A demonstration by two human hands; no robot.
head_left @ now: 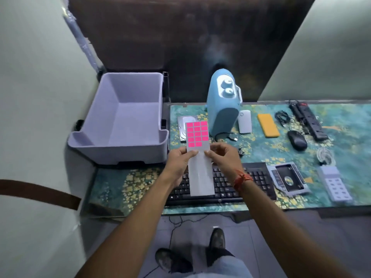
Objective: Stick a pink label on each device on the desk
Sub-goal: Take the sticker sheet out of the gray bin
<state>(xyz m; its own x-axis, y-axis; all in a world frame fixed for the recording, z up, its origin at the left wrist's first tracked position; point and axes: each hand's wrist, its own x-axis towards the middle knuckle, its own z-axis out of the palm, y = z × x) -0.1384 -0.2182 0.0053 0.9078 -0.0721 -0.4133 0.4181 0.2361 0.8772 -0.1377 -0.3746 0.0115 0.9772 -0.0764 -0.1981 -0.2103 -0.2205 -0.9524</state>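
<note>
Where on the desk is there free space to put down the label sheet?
The desk is bare left of the keyboard, in front of the bin. A second patch lies between the keyboard and the yellow case, left of the mouse. The right end is crowded with the power strip and the drive tray.

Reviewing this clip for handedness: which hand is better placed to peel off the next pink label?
Right, probably. The right hand pinches the label sheet at its edge just below the pink labels, fingertips free to reach up. The left hand grips the sheet's other edge, steadying it.
</note>
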